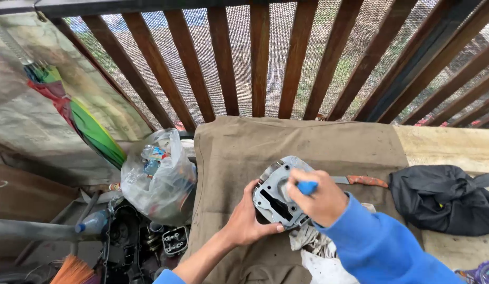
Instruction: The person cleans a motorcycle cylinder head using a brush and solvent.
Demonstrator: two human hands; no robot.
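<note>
- The left hand (248,221) grips the grey metal engine cylinder block (276,193) from its near-left edge, fingers closed under it and thumb along the rim, holding it tilted up over the khaki cloth (239,152) near the cloth's middle.
- The right hand (319,199) is closed in a fist on a blue-handled tool (306,187) whose working end meets the block's face; the tip is hidden, so its kind cannot be told.
- To work the face well, the left hand probably needs to keep the block braced and steady so the tool's pressure does not twist it loose.
- Short, controlled strokes kept flat to the metal would likely spare the mating surface from gouges.
- A white rag (313,252) lies just beneath the block, near enough to catch debris.
- A knife (360,180) rests on the cloth just beyond the right hand, beside a black bundle (444,197).
</note>
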